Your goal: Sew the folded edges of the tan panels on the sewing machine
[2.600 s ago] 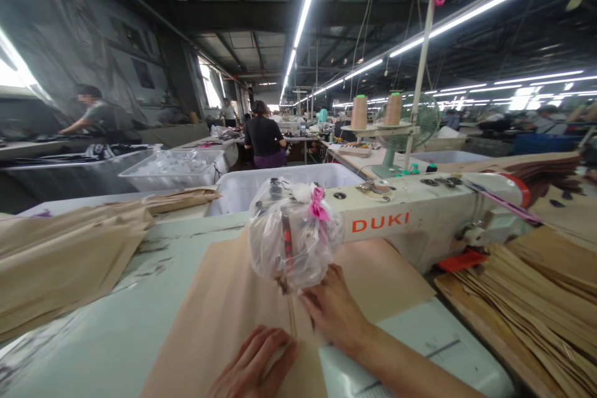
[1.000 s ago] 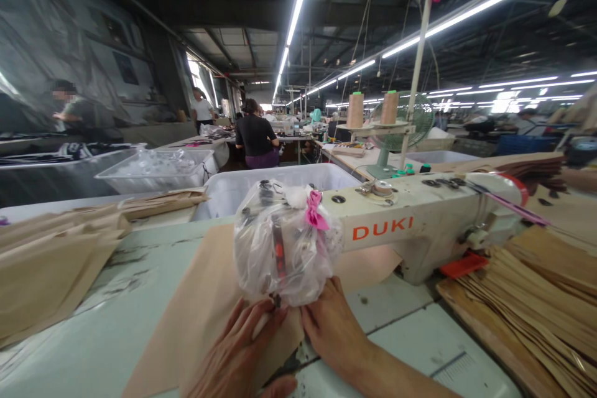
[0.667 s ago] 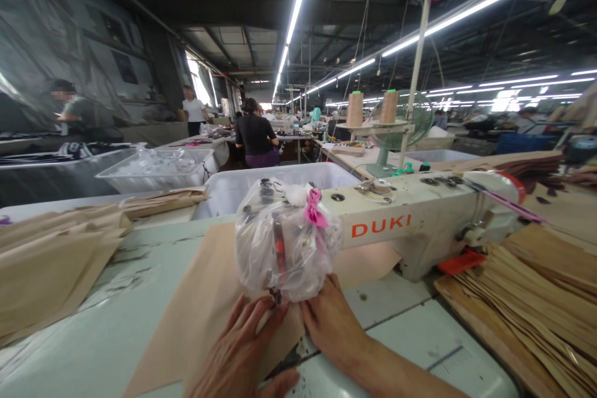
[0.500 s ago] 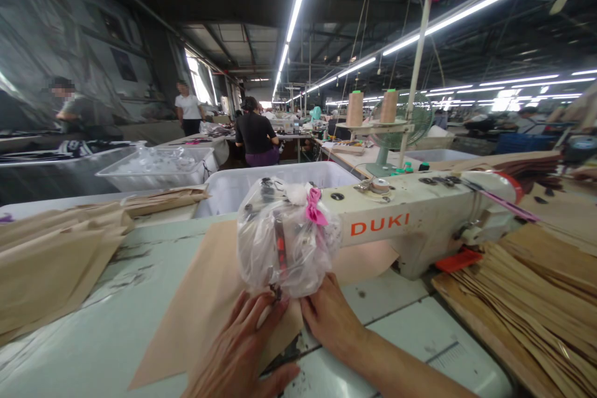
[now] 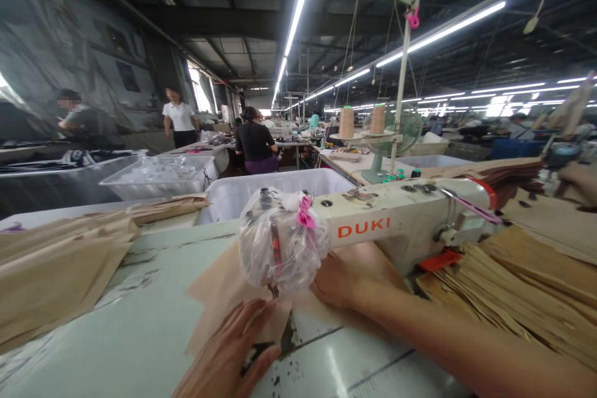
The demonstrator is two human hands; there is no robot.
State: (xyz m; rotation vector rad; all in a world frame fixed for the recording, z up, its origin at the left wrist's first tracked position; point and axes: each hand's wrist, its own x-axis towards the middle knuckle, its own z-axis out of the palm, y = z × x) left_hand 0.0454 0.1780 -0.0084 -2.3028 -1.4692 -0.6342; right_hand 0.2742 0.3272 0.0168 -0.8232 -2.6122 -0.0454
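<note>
A flat beige cloth piece lies under the head of a white sewing machine. A clear plastic bag tied with a pink ribbon wraps that head. My left hand rests flat on the cloth just in front of the needle area, its fingers stretched out and thumb apart. To the right of the head, my right hand is closed on the same cloth, its fingers curled and partly hidden behind the bag. Motion blurs this hand slightly.
Stacked beige pieces lie on the left of the pale green table. More brown pieces pile up at right. A white bin stands behind the machine; thread cones rise beyond. Several people are farther back.
The cloth has turned and shifted rightward under the machine head, with more of it on the right. My right hand moved farther in beside the head; my left hand slid slightly left and down.
</note>
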